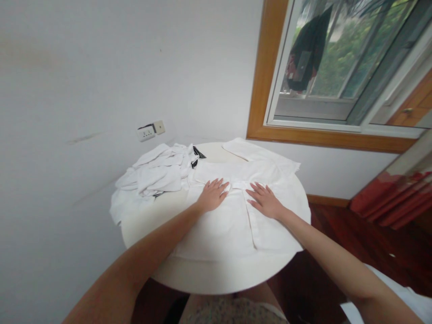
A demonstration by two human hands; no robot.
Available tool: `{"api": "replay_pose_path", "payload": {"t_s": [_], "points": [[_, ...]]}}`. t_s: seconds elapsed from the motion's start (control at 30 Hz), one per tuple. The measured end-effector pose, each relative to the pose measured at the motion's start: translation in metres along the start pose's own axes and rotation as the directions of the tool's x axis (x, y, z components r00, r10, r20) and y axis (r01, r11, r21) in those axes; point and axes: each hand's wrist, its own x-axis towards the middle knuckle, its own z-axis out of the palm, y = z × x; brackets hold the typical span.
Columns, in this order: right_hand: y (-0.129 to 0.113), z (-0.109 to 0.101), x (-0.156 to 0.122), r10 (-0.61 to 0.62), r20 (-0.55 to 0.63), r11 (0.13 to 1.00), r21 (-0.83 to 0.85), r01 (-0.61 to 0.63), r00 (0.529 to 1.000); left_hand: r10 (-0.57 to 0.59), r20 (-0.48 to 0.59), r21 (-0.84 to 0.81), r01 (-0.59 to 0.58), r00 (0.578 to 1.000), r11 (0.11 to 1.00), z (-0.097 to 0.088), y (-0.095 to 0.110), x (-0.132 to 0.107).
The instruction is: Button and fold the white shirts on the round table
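Observation:
A white long-sleeved shirt (219,229) lies spread over the round table, its collar area between my hands. My left hand (212,195) rests flat on the cloth just left of the collar, fingers spread. On the other side of it, my right hand (265,200) also lies flat with its fingers apart. One sleeve stretches toward the window at the far right of the table. Neither hand grips anything. Beside the shirt, to the left, sits a crumpled heap of white clothes (155,173) with some black striped cloth (199,153) showing.
The white round table (222,279) stands against the wall, below a power socket (146,133). A wood-framed window (258,90) is at the right. Red curtains (398,198) hang at the far right, and white cloth (398,288) lies low at the right.

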Motion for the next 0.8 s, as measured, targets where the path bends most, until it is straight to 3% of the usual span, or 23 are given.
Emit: {"api": "replay_pose_path", "payload": {"t_s": [0.1, 0.17, 0.27, 0.37, 0.57, 0.8], "points": [[-0.007, -0.01, -0.005, -0.027, -0.074, 1.0, -0.005, 0.027, 0.997, 0.022, -0.037, 0.013, -0.022, 0.999, 1.0, -0.014, 0.009, -0.005], [-0.015, -0.017, -0.015, -0.114, -0.095, 0.992, 0.05, 0.119, 0.989, 0.096, -0.069, 0.009, -0.095, 0.993, 0.995, -0.024, 0.019, -0.015], [-0.032, -0.023, -0.038, -0.217, -0.059, 0.958, 0.181, 0.224, 0.974, 0.251, -0.07, -0.036, -0.254, 0.965, 0.967, -0.034, 0.037, -0.039], [-0.046, -0.022, -0.059, -0.189, 0.024, 0.966, 0.184, 0.182, 0.982, 0.35, 0.005, -0.109, -0.348, 0.937, 0.931, -0.033, 0.049, -0.064], [-0.053, -0.024, -0.089, -0.158, 0.072, 0.973, 0.184, 0.142, 0.985, 0.307, 0.101, -0.131, -0.293, 0.947, 0.947, -0.031, 0.041, -0.091], [-0.058, -0.034, -0.128, -0.197, 0.061, 0.948, 0.268, 0.174, 0.979, 0.357, 0.138, -0.196, -0.328, 0.924, 0.924, -0.065, 0.04, -0.129]]}}
